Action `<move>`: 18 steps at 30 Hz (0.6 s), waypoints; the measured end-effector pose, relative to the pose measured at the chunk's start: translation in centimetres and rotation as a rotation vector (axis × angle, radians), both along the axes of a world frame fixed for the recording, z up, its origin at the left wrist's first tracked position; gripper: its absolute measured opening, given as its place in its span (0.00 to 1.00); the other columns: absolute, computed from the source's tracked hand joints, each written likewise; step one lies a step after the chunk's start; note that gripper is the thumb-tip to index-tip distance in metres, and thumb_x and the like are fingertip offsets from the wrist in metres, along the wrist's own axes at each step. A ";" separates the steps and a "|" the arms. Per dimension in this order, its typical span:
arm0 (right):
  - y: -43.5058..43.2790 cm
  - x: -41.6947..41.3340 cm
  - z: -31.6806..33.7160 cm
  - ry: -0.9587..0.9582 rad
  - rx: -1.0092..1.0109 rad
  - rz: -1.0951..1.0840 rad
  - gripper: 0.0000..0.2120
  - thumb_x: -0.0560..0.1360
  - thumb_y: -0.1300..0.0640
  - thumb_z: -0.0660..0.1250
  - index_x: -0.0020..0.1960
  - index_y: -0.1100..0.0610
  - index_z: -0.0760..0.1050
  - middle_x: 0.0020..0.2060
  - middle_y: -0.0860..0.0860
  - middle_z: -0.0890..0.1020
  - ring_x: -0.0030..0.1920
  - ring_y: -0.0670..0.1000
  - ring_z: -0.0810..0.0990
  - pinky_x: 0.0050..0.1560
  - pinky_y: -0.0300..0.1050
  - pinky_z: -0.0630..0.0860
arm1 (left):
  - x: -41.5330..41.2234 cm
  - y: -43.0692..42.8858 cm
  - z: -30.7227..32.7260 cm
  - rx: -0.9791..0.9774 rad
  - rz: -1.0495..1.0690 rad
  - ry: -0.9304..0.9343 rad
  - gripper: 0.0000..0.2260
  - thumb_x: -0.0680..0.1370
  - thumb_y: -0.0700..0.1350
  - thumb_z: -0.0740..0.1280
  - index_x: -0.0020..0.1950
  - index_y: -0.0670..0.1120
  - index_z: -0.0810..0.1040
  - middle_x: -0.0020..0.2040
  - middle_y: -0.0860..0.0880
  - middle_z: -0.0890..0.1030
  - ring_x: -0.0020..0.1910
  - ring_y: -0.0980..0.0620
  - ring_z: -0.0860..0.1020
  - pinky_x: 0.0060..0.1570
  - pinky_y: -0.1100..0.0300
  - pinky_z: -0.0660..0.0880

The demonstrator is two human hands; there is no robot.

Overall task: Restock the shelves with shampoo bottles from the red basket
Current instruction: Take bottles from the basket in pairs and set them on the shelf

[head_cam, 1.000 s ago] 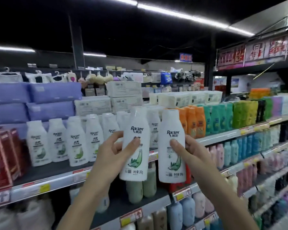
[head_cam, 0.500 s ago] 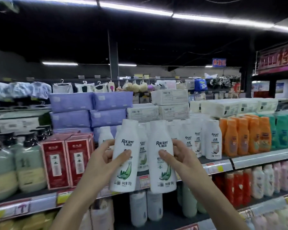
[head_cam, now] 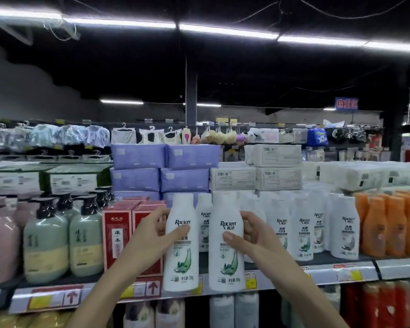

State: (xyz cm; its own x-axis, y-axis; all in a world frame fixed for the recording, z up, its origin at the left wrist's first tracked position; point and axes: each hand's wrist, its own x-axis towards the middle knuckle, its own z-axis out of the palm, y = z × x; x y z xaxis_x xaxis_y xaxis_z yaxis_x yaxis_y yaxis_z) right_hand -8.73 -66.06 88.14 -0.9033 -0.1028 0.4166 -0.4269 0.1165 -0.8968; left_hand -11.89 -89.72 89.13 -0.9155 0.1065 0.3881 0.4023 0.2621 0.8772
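I hold two white Raclen shampoo bottles with green leaf labels upright in front of the shelf. My left hand grips the left bottle around its middle. My right hand grips the right bottle the same way. Both bottles hang just before the shelf edge, level with a row of matching white bottles standing on it. The red basket is out of view.
Red boxes stand on the shelf left of my hands, with green and pink pump bottles further left. Orange bottles fill the right end. Purple packs and white packs sit stacked behind. More bottles line the lower shelf.
The view has swung left along the shelf. Both hands, still gripping their bottles, now sit in front of the gap between the red boxes and the white bottle row.
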 end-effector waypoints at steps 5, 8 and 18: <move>0.7 -1.1 0.6 0.010 0.036 0.014 0.19 0.74 0.53 0.73 0.63 0.49 0.73 0.55 0.45 0.85 0.57 0.46 0.83 0.61 0.50 0.79 | -1.3 -0.1 2.2 -0.213 0.028 0.087 0.15 0.73 0.47 0.77 0.58 0.50 0.78 0.51 0.53 0.86 0.48 0.59 0.85 0.53 0.56 0.81; 1.0 -1.7 0.9 0.009 0.048 0.035 0.18 0.75 0.53 0.73 0.63 0.48 0.73 0.55 0.45 0.85 0.57 0.45 0.83 0.61 0.51 0.78 | -2.5 0.1 3.7 -0.462 0.128 0.203 0.18 0.72 0.54 0.77 0.58 0.55 0.77 0.52 0.60 0.84 0.48 0.67 0.81 0.46 0.69 0.77; 3.0 -3.1 0.9 -0.006 0.089 0.037 0.16 0.76 0.55 0.72 0.62 0.47 0.74 0.54 0.43 0.85 0.57 0.44 0.82 0.61 0.49 0.78 | -7.8 0.0 7.1 -0.874 0.150 0.196 0.23 0.63 0.65 0.76 0.49 0.53 0.79 0.46 0.55 0.83 0.48 0.55 0.81 0.53 0.51 0.77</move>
State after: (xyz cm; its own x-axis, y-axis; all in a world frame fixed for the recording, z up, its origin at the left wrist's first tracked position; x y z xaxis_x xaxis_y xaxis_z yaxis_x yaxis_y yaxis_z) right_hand -11.78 -63.10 89.03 -0.9007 -0.1722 0.3989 -0.4269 0.1797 -0.8863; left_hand -19.71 -89.75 96.27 -0.8697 0.3210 0.3750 0.4312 0.8638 0.2607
